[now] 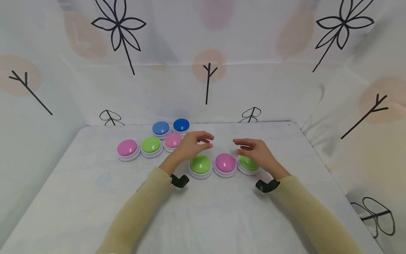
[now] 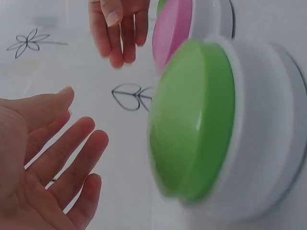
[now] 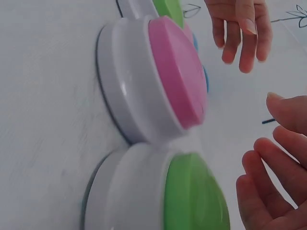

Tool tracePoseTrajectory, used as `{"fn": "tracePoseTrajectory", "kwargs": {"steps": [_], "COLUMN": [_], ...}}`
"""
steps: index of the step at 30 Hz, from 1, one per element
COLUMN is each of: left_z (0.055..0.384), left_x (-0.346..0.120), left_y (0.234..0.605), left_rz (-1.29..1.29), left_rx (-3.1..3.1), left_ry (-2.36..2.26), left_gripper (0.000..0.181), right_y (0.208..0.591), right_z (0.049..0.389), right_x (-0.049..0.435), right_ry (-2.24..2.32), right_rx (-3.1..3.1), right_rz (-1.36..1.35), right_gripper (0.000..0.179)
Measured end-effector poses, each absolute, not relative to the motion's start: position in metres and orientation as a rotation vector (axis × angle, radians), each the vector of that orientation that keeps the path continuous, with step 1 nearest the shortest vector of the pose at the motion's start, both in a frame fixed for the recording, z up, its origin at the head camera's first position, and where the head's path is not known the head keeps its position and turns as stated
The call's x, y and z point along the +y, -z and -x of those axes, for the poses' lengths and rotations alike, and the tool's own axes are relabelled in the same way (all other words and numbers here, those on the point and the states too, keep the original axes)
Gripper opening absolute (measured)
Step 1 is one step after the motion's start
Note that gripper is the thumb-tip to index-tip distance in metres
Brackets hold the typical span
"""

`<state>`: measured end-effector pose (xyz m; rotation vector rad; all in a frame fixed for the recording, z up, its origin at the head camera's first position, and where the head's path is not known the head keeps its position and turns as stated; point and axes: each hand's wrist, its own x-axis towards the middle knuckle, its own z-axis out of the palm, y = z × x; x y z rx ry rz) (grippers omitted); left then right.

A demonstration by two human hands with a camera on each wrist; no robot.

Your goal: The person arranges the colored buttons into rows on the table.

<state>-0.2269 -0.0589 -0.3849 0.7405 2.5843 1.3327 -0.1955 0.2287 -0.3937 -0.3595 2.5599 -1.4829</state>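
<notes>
Both hands hover over the table with nothing in them, palms turned toward each other. My left hand (image 1: 192, 144), fingers loosely extended, is above and behind a green push button (image 1: 200, 164) on a round white base. Over a second green button (image 1: 248, 163) is my right hand (image 1: 256, 152), hiding part of it. Between these two stands a pink button (image 1: 225, 163), the three forming a side-by-side row. In the left wrist view, the left fingers (image 2: 79, 158) are spread apart beside the green dome. The right wrist view shows relaxed right fingers (image 3: 268, 187) apart from the buttons.
Farther left sit a pink button (image 1: 127, 147), a green one (image 1: 151, 145) and another pink one (image 1: 173, 140), partly behind the left wrist. A lighter blue button (image 1: 161, 128) and a darker blue one (image 1: 181, 125) stand near the white table's (image 1: 203, 218) back edge.
</notes>
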Motion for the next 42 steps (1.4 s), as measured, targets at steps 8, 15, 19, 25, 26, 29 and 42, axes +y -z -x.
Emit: {"fn": "tracePoseTrajectory", "kwargs": {"steps": [8, 15, 19, 25, 26, 29, 42], "left_z": [0.229, 0.228, 0.228, 0.23, 0.23, 0.233, 0.245], "left_x": [-0.097, -0.127, -0.143, -0.162, -0.164, -0.171, -0.185], "left_y": [0.384, 0.385, 0.386, 0.389, 0.39, 0.392, 0.401], "left_rz": [-0.608, -0.441, -0.382, -0.3, -0.292, -0.294, -0.267], "left_rx": [2.665, 2.708, 2.728, 2.744, 2.751, 2.772, 2.733], "left_ry": [-1.356, -1.41, -1.425, -1.409, -1.4, -1.378, -1.369], "left_gripper": [0.033, 0.037, 0.038, 0.039, 0.039, 0.04, 0.043], "right_y": [0.393, 0.393, 0.393, 0.392, 0.392, 0.391, 0.404], "right_z": [0.207, 0.213, 0.218, 0.226, 0.227, 0.231, 0.247], "right_x": [0.201, 0.172, 0.154, 0.126, 0.122, 0.11, 0.057], "right_ry": [1.555, 1.573, 1.583, 1.552, 1.554, 1.56, 1.601], "right_rx": [2.492, 2.465, 2.432, 2.438, 2.432, 2.416, 2.406], "right_rz": [0.409, 0.414, 0.434, 0.482, 0.485, 0.486, 0.471], "right_gripper": [0.048, 0.045, 0.045, 0.042, 0.042, 0.041, 0.041]}}
